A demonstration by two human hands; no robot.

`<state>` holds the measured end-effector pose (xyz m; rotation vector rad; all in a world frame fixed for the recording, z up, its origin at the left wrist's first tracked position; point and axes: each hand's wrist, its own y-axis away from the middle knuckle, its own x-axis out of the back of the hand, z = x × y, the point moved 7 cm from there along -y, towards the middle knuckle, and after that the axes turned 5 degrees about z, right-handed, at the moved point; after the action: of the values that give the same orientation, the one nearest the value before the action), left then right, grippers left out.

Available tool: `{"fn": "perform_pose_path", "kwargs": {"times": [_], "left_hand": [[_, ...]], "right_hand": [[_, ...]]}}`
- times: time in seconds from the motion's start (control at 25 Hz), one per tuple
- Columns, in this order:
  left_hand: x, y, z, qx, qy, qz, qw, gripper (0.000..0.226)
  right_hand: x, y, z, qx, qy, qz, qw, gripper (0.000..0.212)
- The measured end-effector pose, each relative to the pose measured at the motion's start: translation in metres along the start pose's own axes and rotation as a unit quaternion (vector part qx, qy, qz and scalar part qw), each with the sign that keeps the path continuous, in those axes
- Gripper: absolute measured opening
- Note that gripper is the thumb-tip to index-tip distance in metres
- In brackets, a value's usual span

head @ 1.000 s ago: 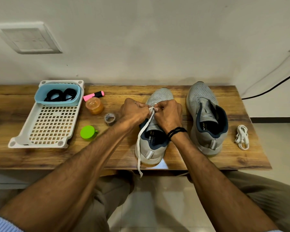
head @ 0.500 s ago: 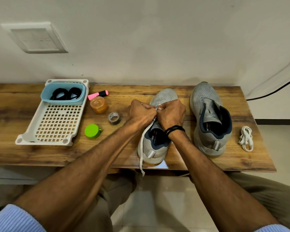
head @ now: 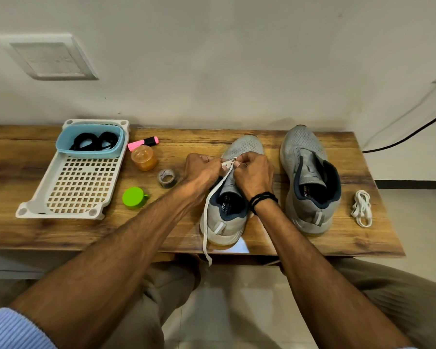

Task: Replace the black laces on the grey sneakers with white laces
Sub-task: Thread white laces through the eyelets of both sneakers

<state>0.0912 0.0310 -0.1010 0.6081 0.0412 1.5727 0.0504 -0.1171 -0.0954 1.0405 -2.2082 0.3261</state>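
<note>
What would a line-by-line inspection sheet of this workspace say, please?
Surface: wooden table, things spread along it.
Job's things: sneaker being laced, its white lace trailing over the table's near edge; second sneaker unlaced; spare white lace bundled at the right; black laces in blue tub.
Clutter: white tray holding the tub at its far end; pink highlighter; orange jar; tape roll; green cap.
Hands: left hand and right hand both pinch the white lace over the sneaker's lacing area.
Cables: black cable along the wall at right, off the table.
Surroundings: wall plate, pale wall, tiled floor.
</note>
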Motion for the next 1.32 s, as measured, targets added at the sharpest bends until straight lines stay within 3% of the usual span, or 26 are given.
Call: {"fn": "perform_pose_path", "kwargs": {"times": [0.28, 0.48, 0.6, 0.72, 0.96, 1.24, 1.32], "left_hand": [[-0.002, -0.002, -0.002, -0.001, -0.005, 0.016, 1.000, 0.019], [0.000, 0.004, -0.003, 0.011, 0.013, 0.042, 0.999, 0.019], [0.000, 0.008, 0.008, -0.100, -0.047, 0.022, 0.994, 0.015], [-0.004, 0.019, 0.022, -0.229, -0.134, 0.013, 0.964, 0.021], [-0.019, 0.025, 0.029, -0.339, -0.229, -0.040, 0.912, 0.036], [-0.007, 0.006, 0.024, -0.189, -0.144, -0.019, 0.971, 0.014], [-0.002, -0.011, 0.014, -0.085, -0.065, -0.034, 0.994, 0.015]], "right_hand": [[-0.001, 0.001, -0.001, -0.037, -0.028, 0.049, 0.998, 0.015], [0.000, 0.006, -0.005, -0.045, -0.038, 0.034, 0.998, 0.013], [0.001, 0.011, -0.006, -0.032, -0.052, 0.035, 0.998, 0.023], [0.001, 0.011, -0.004, -0.030, -0.061, 0.042, 0.997, 0.021], [0.003, 0.012, -0.001, -0.030, -0.081, 0.049, 0.995, 0.013], [-0.003, 0.000, 0.000, -0.038, -0.020, -0.018, 0.999, 0.012], [-0.004, 0.000, 0.000, -0.025, -0.013, -0.020, 0.999, 0.009]]}}
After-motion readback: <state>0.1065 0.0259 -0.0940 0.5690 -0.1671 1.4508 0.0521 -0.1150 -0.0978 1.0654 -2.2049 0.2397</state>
